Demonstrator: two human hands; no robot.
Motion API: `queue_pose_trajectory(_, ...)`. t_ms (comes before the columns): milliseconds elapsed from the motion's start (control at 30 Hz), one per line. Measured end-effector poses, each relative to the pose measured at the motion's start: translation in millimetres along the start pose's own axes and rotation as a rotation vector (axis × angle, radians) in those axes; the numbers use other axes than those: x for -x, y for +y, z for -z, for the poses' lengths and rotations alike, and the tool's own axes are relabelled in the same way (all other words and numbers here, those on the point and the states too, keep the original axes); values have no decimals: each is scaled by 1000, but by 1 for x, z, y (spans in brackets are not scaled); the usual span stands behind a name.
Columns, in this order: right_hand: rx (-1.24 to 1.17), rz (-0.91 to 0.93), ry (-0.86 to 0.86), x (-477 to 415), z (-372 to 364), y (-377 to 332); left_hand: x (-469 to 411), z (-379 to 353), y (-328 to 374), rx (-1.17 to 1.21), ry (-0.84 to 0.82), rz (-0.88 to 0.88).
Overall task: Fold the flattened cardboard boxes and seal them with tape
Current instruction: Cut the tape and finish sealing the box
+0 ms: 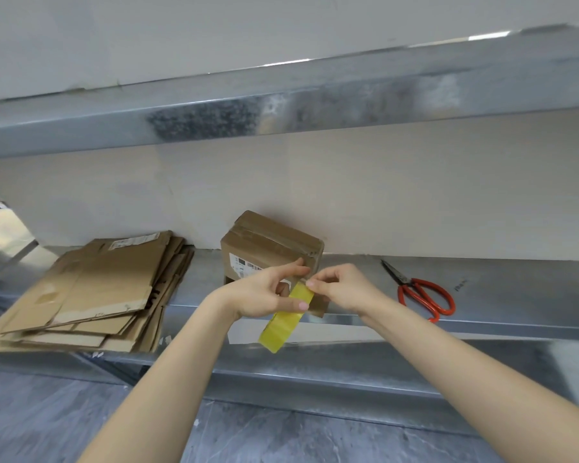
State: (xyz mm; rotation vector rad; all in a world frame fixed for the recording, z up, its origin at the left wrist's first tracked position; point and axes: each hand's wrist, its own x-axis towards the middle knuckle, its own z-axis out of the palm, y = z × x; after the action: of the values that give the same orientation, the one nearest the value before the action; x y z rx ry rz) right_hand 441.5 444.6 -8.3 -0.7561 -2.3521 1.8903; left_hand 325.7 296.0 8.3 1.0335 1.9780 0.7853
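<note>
At my 9 o'clock, a stack of flat boxes point(91, 292) lies fanned on the metal shelf point(515, 295), its near edge hanging over the lip. At centre, my left hand point(261, 292) holds the yellow roll point(283, 324), thumb pressed across its face. The upper fingers reach toward the box point(271, 245), though I cannot tell whether they touch it. The roll is seen edge-on and slants from 7 o'clock up to 1 o'clock, with its top end just in front of the box. My right hand point(345, 289) pinches the tape end point(306, 283) at that top end between thumb and fingertips.

The box stands folded at 12 o'clock from both hands, just behind them. Old tape runs along its top seam, and a flap shows loose at its near lower corner. I judge the left hand the nearer of the two, so the strip should draw out toward 3 o'clock before it goes on. Red-handled scissors point(422, 295) lie at 3 o'clock, blades pointing to 11, well apart from the right hand.

A pale wall point(381, 195) backs the shelf, a steel beam point(315, 105) crosses above, and grey floor point(47, 429) shows below.
</note>
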Motion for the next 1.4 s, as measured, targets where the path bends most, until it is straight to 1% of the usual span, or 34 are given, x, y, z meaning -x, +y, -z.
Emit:
queue_pose_trajectory(67, -6, 15, 3, 2, -1, 0, 0, -2, -1, 14, 4, 8)
queue_pose_trajectory(200, -113, -58, -8, 3, -4, 0, 2, -5, -2, 33, 6, 23)
queue_pose_trajectory(267, -170, -113, -32, 2, -7, 1, 3, -6, -2, 18, 13, 24)
queue_pose_trajectory(467, -413, -280, -24, -5, -19, 3, 5, -6, -2, -4, 31, 34)
queue_pose_trajectory(633, -614, -424, -115, -1, -17, 3, 7, -9, 6, -69, 64, -10)
queue_pose_trajectory(700, -674, -436, -149, 1, -13, 4, 9, -9, 10, -97, 63, -24)
queue_pose_trajectory(767, -670, -408, -169, 1, -8, 4, 8, -10, 14, -96, 86, -15)
queue_pose_trajectory(900, -495, -357, -194, 6, 5, 9, 6, -7, 26, -102, 128, 57)
queue_pose_trajectory(967, -396, -344, -157, 11, 21, 14, 6, -4, 28, -128, 178, 75)
queue_pose_trajectory(1000, -347, -332, -129, 15, 32, 16, 5, -4, 26, -193, 223, 62)
queue_pose_trajectory(1067, -232, -264, -67, 22, 57, 15, 2, -4, 19, -364, 296, -12)
queue_pose_trajectory(1167, -19, -83, 66, 26, 88, 10, -5, -8, 6, -494, 355, -101)
queue_pose_trajectory(1233, 186, 52, 153, 23, 101, 7, -8, -8, 2, -603, 425, -128)
queue_pose_trajectory(1300, 440, 159, 203, 15, 106, 12, -11, -9, 0, -825, 534, -212)
queue_pose_trajectory(1333, 561, 187, 204, 8, 105, 17, -13, -8, 0, -920, 604, -258)
queue_pose_trajectory(1400, 750, 170, 188, -7, 100, 35, -17, -4, -4, -973, 725, -319)
